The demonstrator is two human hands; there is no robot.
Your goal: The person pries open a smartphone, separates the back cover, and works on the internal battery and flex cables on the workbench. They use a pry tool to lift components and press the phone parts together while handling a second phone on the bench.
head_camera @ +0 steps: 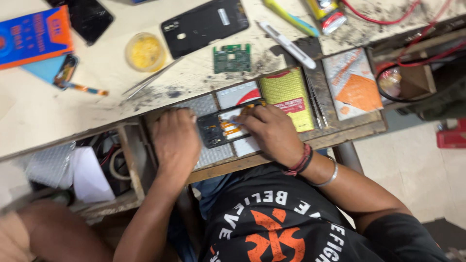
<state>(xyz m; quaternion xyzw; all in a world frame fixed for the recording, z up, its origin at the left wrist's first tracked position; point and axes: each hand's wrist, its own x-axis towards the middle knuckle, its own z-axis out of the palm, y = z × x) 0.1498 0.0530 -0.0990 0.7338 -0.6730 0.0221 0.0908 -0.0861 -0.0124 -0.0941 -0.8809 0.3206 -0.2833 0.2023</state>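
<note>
An opened black phone (pixel 219 130) with orange flex parts showing lies in a shallow wooden drawer (pixel 340 133) below the bench edge. My left hand (pixel 175 140) is curled against the phone's left end and holds it steady. My right hand (pixel 271 130), with red and black cords and a metal bangle at the wrist, grips the phone's right end, fingertips bent onto its inner parts. Whether a small tool sits between those fingers is hidden.
On the stained bench (pixel 97 104) lie a green circuit board (pixel 232 58), a black back cover (pixel 204 26), a yellow-filled round tub (pixel 144 52), tweezers (pixel 150 80) and a white tool (pixel 286 43). A yellow-green packet (pixel 287 97) and an orange-white packet (pixel 352 82) rest in the drawer.
</note>
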